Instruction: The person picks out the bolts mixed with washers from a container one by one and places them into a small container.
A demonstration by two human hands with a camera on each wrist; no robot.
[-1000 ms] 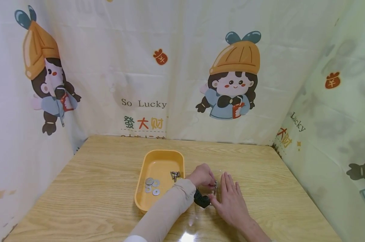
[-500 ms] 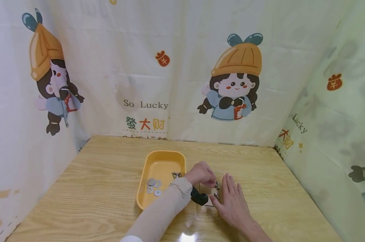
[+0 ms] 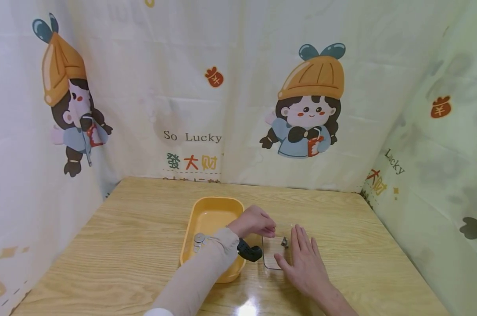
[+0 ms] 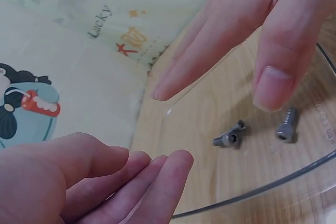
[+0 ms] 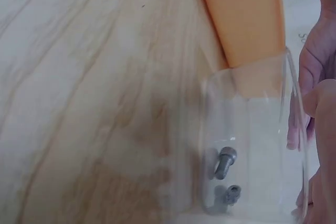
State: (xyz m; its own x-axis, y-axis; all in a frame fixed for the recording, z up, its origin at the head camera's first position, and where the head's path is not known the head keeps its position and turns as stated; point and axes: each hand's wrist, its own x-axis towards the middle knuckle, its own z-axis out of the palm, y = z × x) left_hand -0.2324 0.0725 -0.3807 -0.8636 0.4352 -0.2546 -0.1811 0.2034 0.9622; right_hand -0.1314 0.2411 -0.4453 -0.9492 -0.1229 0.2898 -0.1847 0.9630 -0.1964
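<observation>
A clear plastic box (image 3: 263, 254) stands on the table with a few socket-head screws (image 4: 228, 137) lying on its bottom. My left hand (image 3: 255, 222) hovers past the box's left side, fingers loosely bent; the left wrist view shows nothing between its fingertips. My right hand (image 3: 306, 265) lies along the box's right side, fingers straight and thumb reaching over the near part. Two of the screws (image 5: 226, 162) show through the box wall in the right wrist view. Left of the box is a yellow tray (image 3: 186, 237), partly hidden by my left forearm, with washers (image 3: 199, 238) in it.
A black wrist-camera mount (image 3: 250, 251) hangs from my left wrist between tray and box. Printed curtain (image 3: 238, 109) closes off the back and both sides of the wooden table (image 3: 135, 237).
My left hand has drawn away leftward from the screws in the clear box, toward the yellow tray, its fingers now empty. The right hand has stayed at the box.
</observation>
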